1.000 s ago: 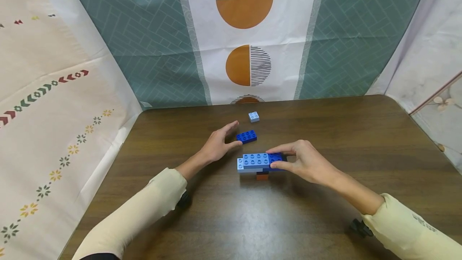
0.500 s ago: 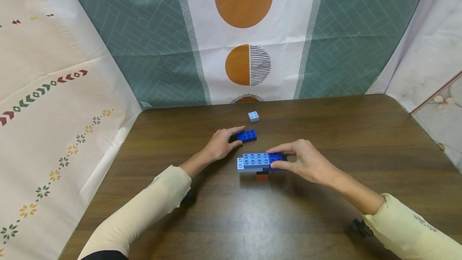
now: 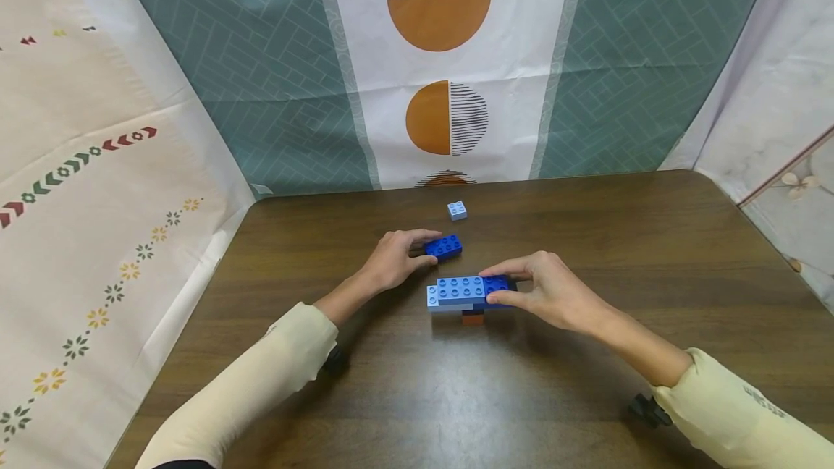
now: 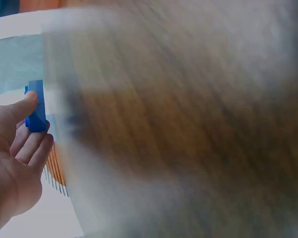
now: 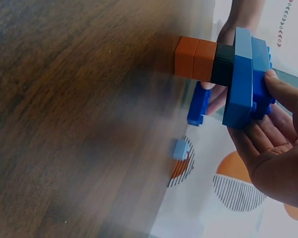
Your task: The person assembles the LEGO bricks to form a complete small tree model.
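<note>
My left hand (image 3: pixel 399 260) pinches a dark blue eight-stud toy building brick (image 3: pixel 447 247) by its left end, low over the table; in the left wrist view the thumb lies across this brick (image 4: pixel 37 110). To its front right stands a small brick tower, topped by a medium blue brick (image 3: pixel 460 290) beside a dark blue brick (image 3: pixel 496 284). My right hand (image 3: pixel 554 294) grips the tower's upper right end between thumb and fingers. Seen from the right wrist, orange bricks (image 5: pixel 192 58) and a dark green brick (image 5: pixel 222 65) form the column under the wide blue layers.
A light blue four-stud brick (image 3: pixel 457 210) lies near the back edge of the brown wooden table (image 3: pixel 586 223). Patterned cloth (image 3: pixel 449 64) hangs behind the table and along both sides.
My left hand has reached the dark blue brick and closed its thumb and fingers on it, nudging it slightly. The right hand and the tower have stayed in place.
</note>
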